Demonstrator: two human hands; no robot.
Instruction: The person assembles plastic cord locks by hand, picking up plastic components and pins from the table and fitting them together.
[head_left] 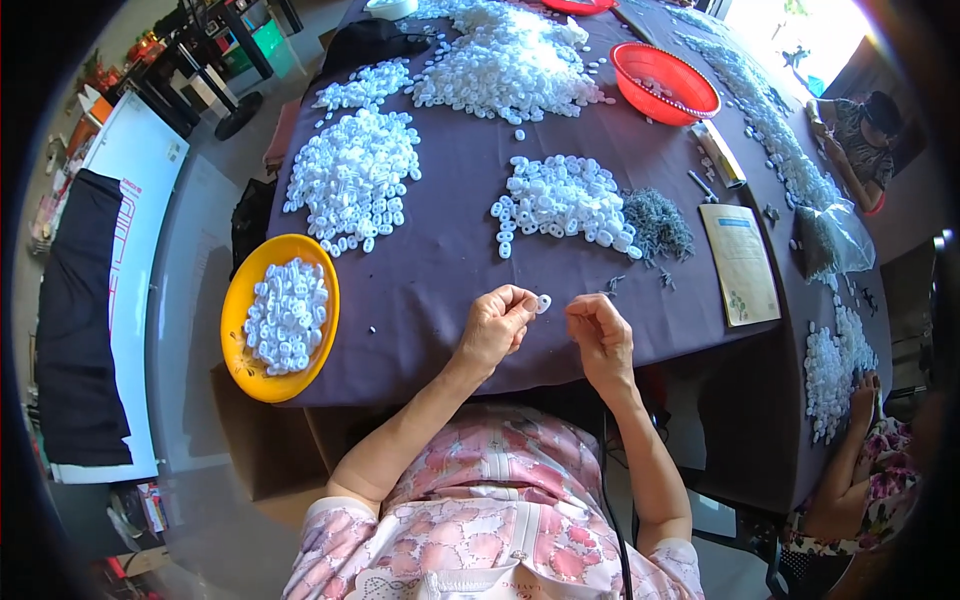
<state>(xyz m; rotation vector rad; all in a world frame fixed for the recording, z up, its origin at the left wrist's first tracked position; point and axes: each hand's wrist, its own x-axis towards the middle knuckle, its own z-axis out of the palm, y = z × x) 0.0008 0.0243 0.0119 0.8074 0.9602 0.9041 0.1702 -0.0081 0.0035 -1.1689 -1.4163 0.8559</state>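
Between thumb and fingertips, my left hand [497, 322] pinches a small white oval plastic piece [544, 303] with a dark hole in it. Just to its right, my right hand [602, 335] is closed with the fingertips pressed together; anything it holds is too small to make out. Both hands are over the front edge of the table, a short gap apart. Straight ahead lies a heap of white oval pieces [570, 198], and touching its right side is a pile of small grey pieces [658, 226]. A few grey ones lie loose nearby.
A yellow dish [234, 345] of white pieces sits at the table's left corner. More white heaps [352, 175] spread behind it and at the far middle [505, 60]. A red basket [667, 112] and a brown notebook [738, 265] lie right. Two other people work along the right side.
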